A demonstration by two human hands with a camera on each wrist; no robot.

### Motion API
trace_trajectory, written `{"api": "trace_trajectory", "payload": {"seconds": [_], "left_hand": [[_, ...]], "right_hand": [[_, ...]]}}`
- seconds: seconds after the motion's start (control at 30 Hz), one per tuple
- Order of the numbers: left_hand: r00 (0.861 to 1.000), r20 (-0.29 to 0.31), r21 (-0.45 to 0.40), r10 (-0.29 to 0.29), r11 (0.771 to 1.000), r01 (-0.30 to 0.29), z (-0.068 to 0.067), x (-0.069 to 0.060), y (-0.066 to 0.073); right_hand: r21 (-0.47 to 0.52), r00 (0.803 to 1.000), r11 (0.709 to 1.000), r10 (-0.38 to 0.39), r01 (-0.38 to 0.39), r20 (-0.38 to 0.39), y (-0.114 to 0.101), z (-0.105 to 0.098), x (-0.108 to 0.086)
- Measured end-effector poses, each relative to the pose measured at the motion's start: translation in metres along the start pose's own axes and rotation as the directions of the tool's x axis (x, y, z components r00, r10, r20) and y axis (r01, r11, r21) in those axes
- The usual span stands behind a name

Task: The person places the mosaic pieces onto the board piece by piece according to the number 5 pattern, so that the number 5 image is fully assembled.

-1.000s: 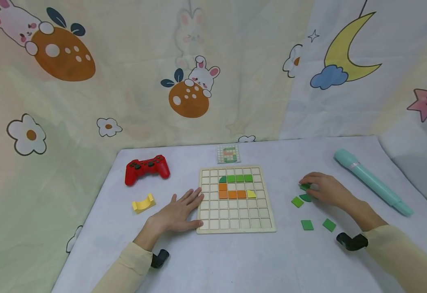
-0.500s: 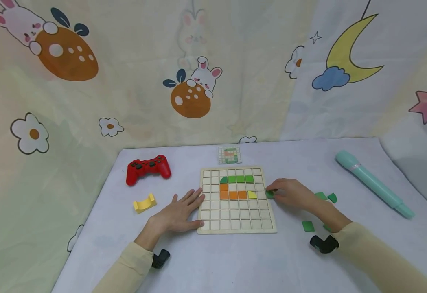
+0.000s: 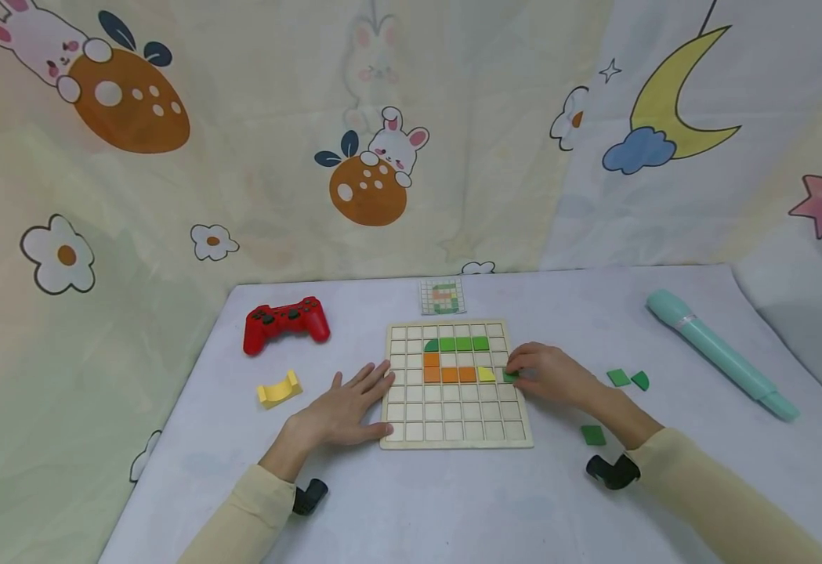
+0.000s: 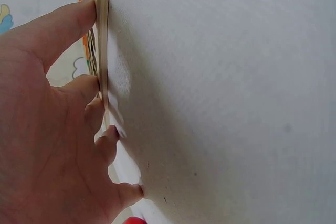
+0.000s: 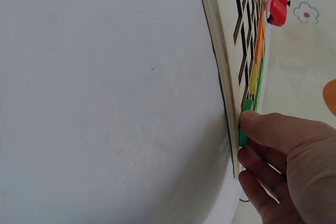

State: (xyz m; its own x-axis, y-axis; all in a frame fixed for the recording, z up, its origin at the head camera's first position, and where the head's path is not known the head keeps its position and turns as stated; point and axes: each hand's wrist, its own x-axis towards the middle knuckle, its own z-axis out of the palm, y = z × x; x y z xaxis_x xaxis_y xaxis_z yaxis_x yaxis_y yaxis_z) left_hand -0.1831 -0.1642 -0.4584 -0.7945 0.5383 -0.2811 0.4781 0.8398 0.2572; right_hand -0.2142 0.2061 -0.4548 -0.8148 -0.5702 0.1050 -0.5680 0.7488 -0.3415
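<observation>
Since the earliest head view, the person's right hand (image 3: 548, 374) has come across from the loose tiles to the right edge of the board (image 3: 453, 423), bringing a green tile (image 3: 510, 377) along; over the last half second it has shifted only slightly inward. I see the thumb and fingertips pinching that tile at the rightmost column, level with the yellow tile (image 3: 486, 374) and just beside it. From my distance I cannot tell whether it is seated in its square or held just above. The left hand (image 3: 343, 411) has stayed put: I see its fingers spread and straight, their tips and the thumb touching the board's left edge.

On the board I make out a row of three light green tiles (image 3: 463, 344) with a dark green rounded piece (image 3: 432, 345) at its left end, and below, orange tiles (image 3: 449, 375) in an L leading to the yellow one. Loose on the cloth to the right, near the forearm, I see a green square (image 3: 592, 435) and, farther back, another green square (image 3: 618, 377) near a green wedge (image 3: 639, 381). A small patterned card (image 3: 442, 298) lies just behind the board. Off left are a red game controller (image 3: 287, 323) and a curved yellow block (image 3: 280, 390); off right, a teal stick (image 3: 721, 352).
</observation>
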Motion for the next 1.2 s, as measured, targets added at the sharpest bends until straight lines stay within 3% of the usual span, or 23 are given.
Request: {"api": "trace_trajectory", "payload": {"seconds": [0.77, 1.03, 1.2], "left_hand": [[1.000, -0.009, -0.005, -0.002, 1.000, 0.002, -0.002, -0.001, 0.002], [1.000, -0.005, -0.004, -0.003, 1.000, 0.003, -0.002, 0.000, 0.001], [1.000, 0.002, 0.001, -0.011, 1.000, 0.011, -0.001, 0.000, 0.001]], "right_hand": [[0.033, 0.999, 0.999, -0.009, 0.007, 0.033, -0.023, -0.002, 0.002], [0.026, 0.998, 0.999, -0.043, 0.042, 0.048, -0.036, 0.007, 0.003], [0.021, 0.998, 1.000, -0.025, 0.024, 0.063, -0.038, 0.012, 0.002]]}}
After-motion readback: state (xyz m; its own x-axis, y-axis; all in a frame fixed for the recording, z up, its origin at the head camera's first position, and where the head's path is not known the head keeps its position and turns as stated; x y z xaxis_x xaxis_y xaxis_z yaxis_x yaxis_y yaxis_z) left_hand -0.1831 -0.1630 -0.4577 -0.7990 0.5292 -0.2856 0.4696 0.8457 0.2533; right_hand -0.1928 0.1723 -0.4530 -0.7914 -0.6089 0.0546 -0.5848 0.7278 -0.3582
